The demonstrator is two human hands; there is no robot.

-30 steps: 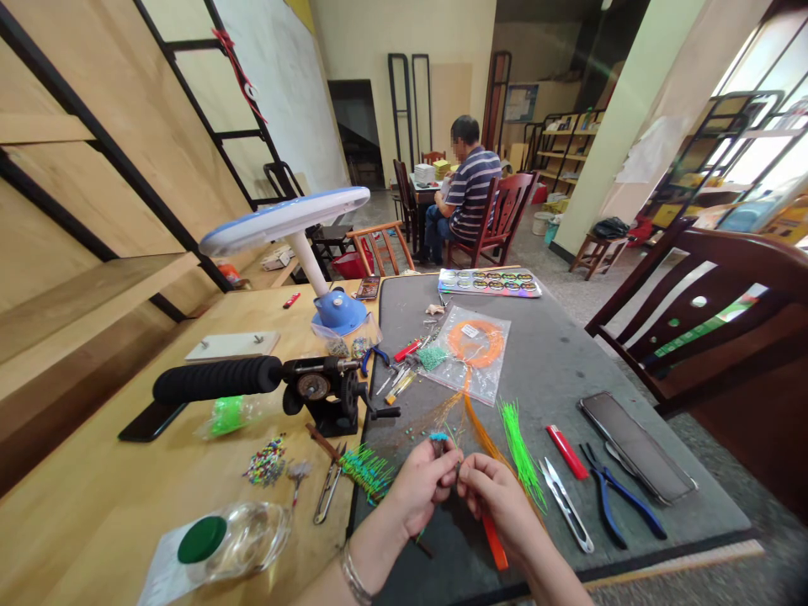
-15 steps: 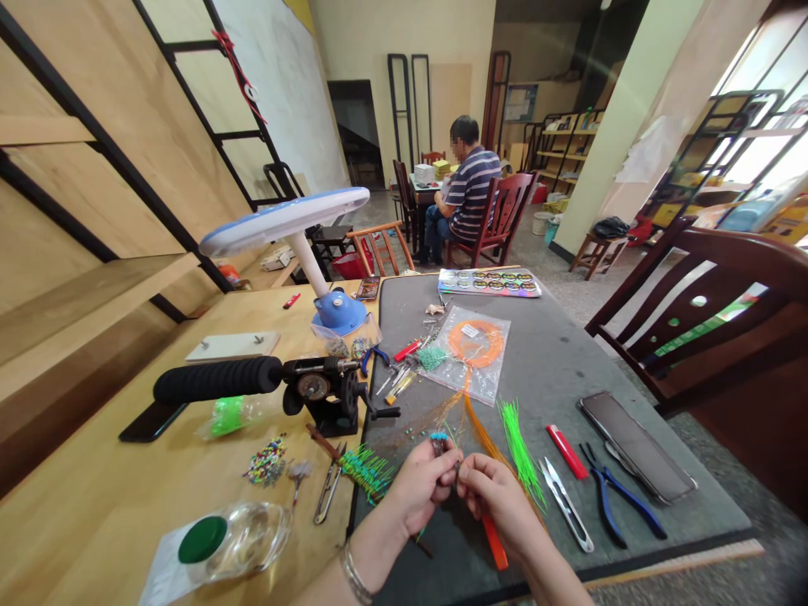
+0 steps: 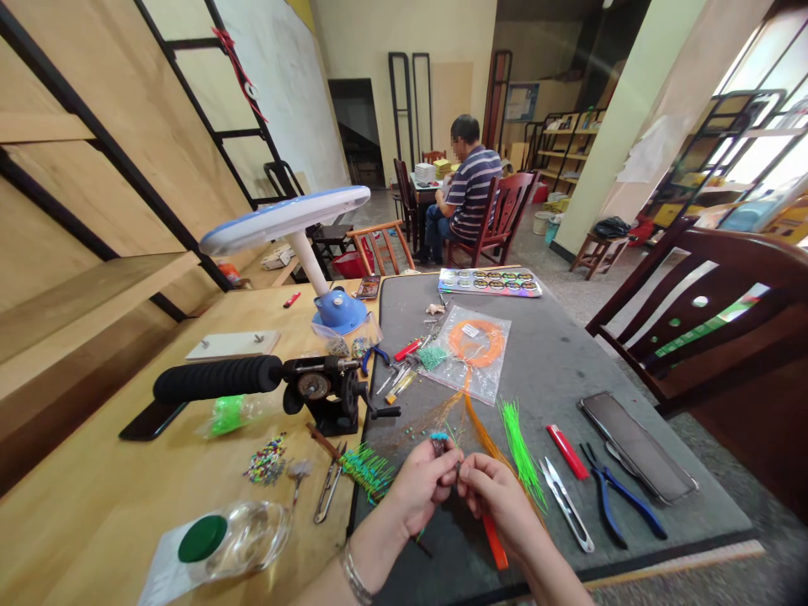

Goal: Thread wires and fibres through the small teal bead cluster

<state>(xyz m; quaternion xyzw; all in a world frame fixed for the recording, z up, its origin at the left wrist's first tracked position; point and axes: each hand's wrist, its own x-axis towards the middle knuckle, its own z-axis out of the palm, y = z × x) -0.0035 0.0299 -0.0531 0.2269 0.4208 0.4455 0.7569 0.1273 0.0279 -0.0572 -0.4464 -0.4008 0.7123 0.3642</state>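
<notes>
My left hand [image 3: 422, 478] is closed in a pinch, and a small cluster of turquoise pieces [image 3: 438, 438] shows above its fingers. Close against it, my right hand [image 3: 496, 486] pinches too; what lies between its fingertips is too small to make out. Orange strands [image 3: 483, 433] run down from a coil in a clear bag [image 3: 476, 345] and pass behind my right hand. A flat orange-red strip [image 3: 494, 543] sticks out below that hand. Left of my hands lies a bunch of green and turquoise strands [image 3: 366, 471], tied along a brown stick.
Green strands [image 3: 521, 450], a red lighter [image 3: 566, 452], thread snips [image 3: 566, 505] and blue-handled pliers [image 3: 622, 497] lie to the right. A black crank device [image 3: 321, 391], loose beads [image 3: 266, 460] and a green-capped bottle [image 3: 246, 539] stand left. A seated person [image 3: 470, 194] works behind.
</notes>
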